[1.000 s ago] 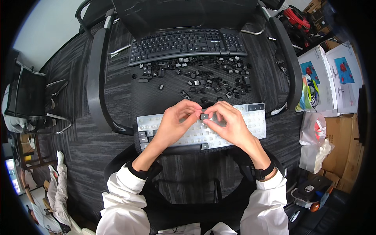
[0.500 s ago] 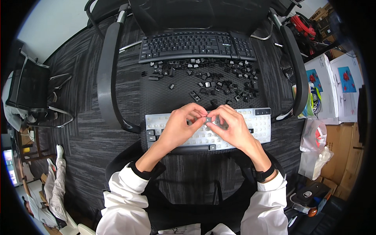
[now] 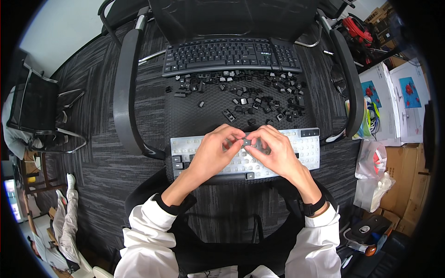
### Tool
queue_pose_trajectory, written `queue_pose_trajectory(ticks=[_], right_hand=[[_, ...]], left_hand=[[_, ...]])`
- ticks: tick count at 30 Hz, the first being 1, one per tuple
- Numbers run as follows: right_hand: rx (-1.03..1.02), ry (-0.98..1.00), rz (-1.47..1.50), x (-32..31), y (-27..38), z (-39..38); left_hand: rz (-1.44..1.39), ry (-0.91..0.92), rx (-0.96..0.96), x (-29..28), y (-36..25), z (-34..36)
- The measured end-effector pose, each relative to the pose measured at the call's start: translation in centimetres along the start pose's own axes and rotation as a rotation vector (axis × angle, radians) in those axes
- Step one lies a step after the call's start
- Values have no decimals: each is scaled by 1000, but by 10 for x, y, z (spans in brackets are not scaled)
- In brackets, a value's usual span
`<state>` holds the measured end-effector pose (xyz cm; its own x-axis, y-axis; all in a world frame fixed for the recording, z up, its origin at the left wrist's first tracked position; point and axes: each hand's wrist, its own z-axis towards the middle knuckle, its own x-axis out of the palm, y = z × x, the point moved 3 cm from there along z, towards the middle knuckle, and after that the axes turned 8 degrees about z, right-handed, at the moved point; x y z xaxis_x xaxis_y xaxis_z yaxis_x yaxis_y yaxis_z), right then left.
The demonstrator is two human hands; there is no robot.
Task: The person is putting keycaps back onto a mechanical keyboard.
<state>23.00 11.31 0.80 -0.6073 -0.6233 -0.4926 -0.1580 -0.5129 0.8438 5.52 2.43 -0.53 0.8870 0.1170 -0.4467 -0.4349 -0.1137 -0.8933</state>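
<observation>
Over the middle of a pale keyboard base (image 3: 303, 153), my two hands meet at one dark keycap (image 3: 246, 142). My left hand (image 3: 214, 149) pinches its left side between thumb and fingertips, and my right hand (image 3: 276, 150) pinches its right side. Most of the base shows bare switches. A few dark keycaps sit on it: some at the left end (image 3: 177, 162), one on the bottom edge (image 3: 250, 176), several at the top right corner (image 3: 309, 133). Both hands and wrists cover part of the base.
Beyond the base, many loose black keycaps (image 3: 255, 104) lie scattered on the black chair seat (image 3: 185, 116). A complete black keyboard (image 3: 213, 55) rests behind them. Chair armrests (image 3: 126, 92) rise on either side. White boxes (image 3: 378, 99) and a cardboard box (image 3: 403, 185) stand at the right.
The keycap between my fingertips has turned slightly and its top looks darker now. Both hands stay in nearly the same place over the base.
</observation>
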Motion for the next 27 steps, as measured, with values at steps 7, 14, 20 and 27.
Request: queue_pose_trajectory(ticks=[7, 14, 20, 27], right_hand=[[-40, -3, -11, 2, 0, 1], [26, 32, -34, 1, 1, 0], [7, 36, -43, 1, 2, 0], [16, 45, -46, 1, 1, -1]], left_hand=[[12, 14, -15, -1, -2, 0], [-15, -2, 18, 0, -2, 0], [-31, 15, -8, 2, 0, -2], [-24, 22, -7, 3, 1, -3]])
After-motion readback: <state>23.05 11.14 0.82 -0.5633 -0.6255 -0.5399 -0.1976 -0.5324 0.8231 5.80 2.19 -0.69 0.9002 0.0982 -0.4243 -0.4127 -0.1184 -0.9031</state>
